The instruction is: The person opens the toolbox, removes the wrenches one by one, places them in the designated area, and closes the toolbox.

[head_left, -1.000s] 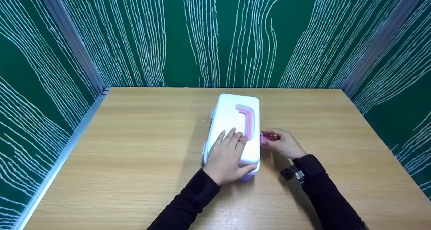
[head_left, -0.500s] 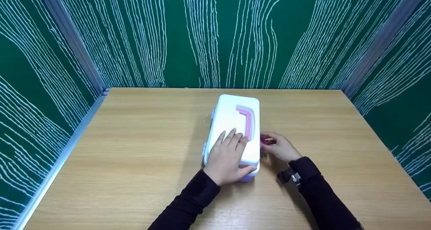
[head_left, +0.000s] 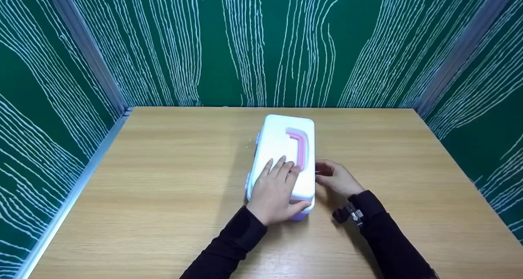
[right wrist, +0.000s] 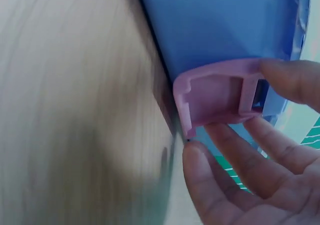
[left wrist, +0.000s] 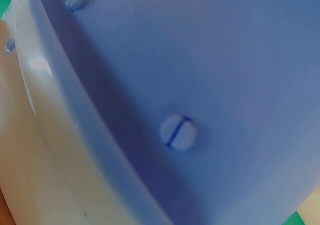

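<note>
A box with a white lid [head_left: 282,148] and a pink carrying handle [head_left: 301,150] stands lengthwise on the table, its lid down. My left hand [head_left: 274,193] rests on the near part of the lid with its fingers spread. Beside the box's right wall, my right hand [head_left: 339,179] pinches a pink latch [right wrist: 215,97] between thumb and fingers. The right wrist view shows that latch against the box's bluish side wall [right wrist: 225,25]. From the head, the fingers and lid edge hide most of it. A bluish box wall [left wrist: 240,85] with round slotted studs [left wrist: 179,133] fills the left wrist view.
The wooden table [head_left: 171,168] extends on both sides of the box. Green panels with white wavy lines [head_left: 245,46] enclose the back and sides, joined by grey metal posts [head_left: 88,46]. Hinges [head_left: 248,181] line the box's left side.
My right hand has moved slightly left, toward the box. The pink latch has swung in against the side wall and no longer sticks out in the head view. My left hand stays in place.
</note>
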`<state>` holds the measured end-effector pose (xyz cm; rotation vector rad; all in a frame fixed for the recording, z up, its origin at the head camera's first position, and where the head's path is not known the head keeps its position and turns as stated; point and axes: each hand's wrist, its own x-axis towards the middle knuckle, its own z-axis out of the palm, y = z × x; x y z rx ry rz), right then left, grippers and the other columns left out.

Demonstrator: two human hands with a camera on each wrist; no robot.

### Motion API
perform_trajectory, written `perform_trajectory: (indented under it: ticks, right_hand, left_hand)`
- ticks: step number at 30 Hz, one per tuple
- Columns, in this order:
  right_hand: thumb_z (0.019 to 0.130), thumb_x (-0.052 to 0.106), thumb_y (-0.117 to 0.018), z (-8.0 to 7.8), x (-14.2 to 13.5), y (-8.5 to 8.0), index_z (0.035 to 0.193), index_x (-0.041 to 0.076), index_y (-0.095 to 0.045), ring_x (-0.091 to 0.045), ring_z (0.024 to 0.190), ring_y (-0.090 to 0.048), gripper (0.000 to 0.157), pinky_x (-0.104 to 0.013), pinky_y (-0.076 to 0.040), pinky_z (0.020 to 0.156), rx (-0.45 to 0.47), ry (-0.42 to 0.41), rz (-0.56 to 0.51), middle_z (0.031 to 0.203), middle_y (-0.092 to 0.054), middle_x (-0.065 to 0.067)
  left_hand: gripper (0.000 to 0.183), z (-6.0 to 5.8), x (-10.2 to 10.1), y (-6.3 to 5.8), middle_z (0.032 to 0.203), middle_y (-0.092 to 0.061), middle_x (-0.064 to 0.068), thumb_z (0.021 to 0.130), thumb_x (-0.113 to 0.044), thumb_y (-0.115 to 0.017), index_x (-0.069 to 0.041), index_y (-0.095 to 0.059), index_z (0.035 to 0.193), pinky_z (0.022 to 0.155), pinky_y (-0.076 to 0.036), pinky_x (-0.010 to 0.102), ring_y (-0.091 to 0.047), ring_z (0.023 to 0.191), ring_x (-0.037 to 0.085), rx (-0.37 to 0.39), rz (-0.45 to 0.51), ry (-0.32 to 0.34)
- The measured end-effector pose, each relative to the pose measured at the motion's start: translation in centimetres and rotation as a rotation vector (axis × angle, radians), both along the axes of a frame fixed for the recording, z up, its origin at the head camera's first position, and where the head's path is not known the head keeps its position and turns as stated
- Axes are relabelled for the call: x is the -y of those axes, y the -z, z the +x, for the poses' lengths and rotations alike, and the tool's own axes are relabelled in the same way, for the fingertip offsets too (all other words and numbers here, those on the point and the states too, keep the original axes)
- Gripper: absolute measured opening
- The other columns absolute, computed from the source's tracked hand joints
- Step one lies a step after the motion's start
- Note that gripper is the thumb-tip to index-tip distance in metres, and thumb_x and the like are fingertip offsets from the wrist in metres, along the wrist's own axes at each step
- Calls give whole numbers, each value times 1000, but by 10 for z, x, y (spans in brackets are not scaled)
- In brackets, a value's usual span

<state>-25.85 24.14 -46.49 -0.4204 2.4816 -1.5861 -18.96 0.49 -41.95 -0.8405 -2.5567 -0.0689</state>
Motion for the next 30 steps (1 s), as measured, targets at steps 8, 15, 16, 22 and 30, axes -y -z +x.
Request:
perform_trajectory:
  ticks: [8, 15, 16, 22, 30]
  right_hand:
    - [94, 7, -59, 2, 0, -2, 140, -11, -42, -30, 122, -58, 52, -24, -52, 95, 112, 28, -88, 137, -52, -32]
    - [99, 11, -51, 5, 6, -7, 144, -10, -35, -9, 102, -66, 53, -32, -53, 96, 202, 106, -221, 138, -51, -31]
    - [100, 11, -49, 6, 7, -8, 145, -10, -34, -8, 100, -67, 52, -31, -54, 96, 205, 113, -231, 137, -51, -31]
    - [102, 15, -43, 9, 16, -9, 146, -9, -33, -8, 96, -67, 52, -27, -56, 91, 233, 164, -256, 128, -60, -25]
    - [103, 14, -40, 13, 22, -9, 146, -8, -34, -7, 84, -67, 49, -23, -57, 78, 266, 203, -281, 101, -67, -1]
  left_hand:
    - [84, 3, -1, -4, 143, -55, 7, 83, -73, -52, -13, -48, 142, 118, -32, 44, -42, 141, 27, 29, -4, -11]
    - [87, 9, -7, -15, 147, -50, 12, 83, -69, -54, -8, -45, 144, 119, -31, 43, -38, 143, 30, 117, -39, -45]
    - [88, 9, -8, -16, 147, -49, 13, 83, -70, -55, -7, -44, 145, 119, -30, 43, -38, 143, 31, 120, -49, -45]
    - [96, 12, -12, -17, 155, -39, 13, 80, -75, -55, -16, -32, 153, 120, -28, 44, -33, 146, 31, 134, -101, -14]
    - [99, 13, -19, -16, 156, -36, 13, 73, -75, -64, -25, -34, 152, 120, -26, 46, -34, 145, 33, 128, -136, 16]
